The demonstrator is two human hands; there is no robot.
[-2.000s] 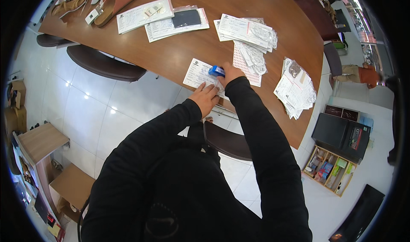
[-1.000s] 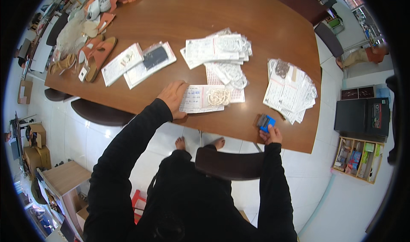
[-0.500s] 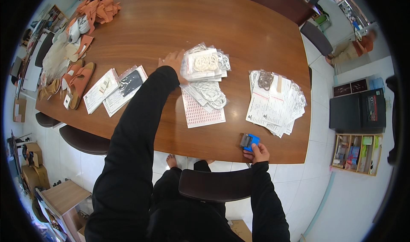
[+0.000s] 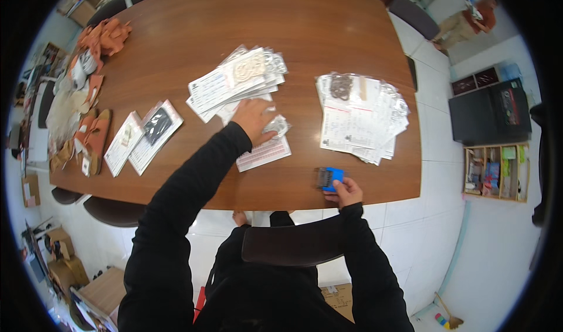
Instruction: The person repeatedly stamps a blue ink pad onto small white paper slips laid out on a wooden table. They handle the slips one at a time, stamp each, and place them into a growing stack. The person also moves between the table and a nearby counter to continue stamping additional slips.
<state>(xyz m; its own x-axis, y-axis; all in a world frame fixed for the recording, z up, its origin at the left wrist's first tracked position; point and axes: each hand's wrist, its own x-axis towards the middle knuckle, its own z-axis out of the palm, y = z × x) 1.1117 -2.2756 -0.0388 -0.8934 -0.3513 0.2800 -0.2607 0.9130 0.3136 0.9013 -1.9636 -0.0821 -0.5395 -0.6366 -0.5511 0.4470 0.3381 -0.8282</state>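
Observation:
My right hand (image 4: pixel 347 192) grips a blue self-inking stamp (image 4: pixel 332 179) near the front table edge, its dark end pointing left. My left hand (image 4: pixel 255 121) lies over a clear bag of white cord (image 4: pixel 280 125), fingers apart, hiding part of it. Under that bag is a printed sheet with rows of red marks (image 4: pixel 262 158). Just beyond my left hand lies a pile of white cards with bagged cords, a cream coil (image 4: pixel 249 68) on top. To the right sits another fanned pile of cards (image 4: pixel 355 124), topped by a bagged brown coil (image 4: pixel 341 87).
Two card packets (image 4: pixel 153 134), one with a black piece, lie on the left of the wooden table (image 4: pixel 305 21). Orange sandals (image 4: pixel 97 135), clear plastic and orange material (image 4: pixel 108 36) line its left edge. A chair (image 4: pixel 293 244) stands against the front. Another person (image 4: pixel 472 21) is at far right.
My left hand has come back from the far pile to the bagged white cord. That pile's cards now spread out to the left. The stamp stays in my right hand; the whole view has shifted.

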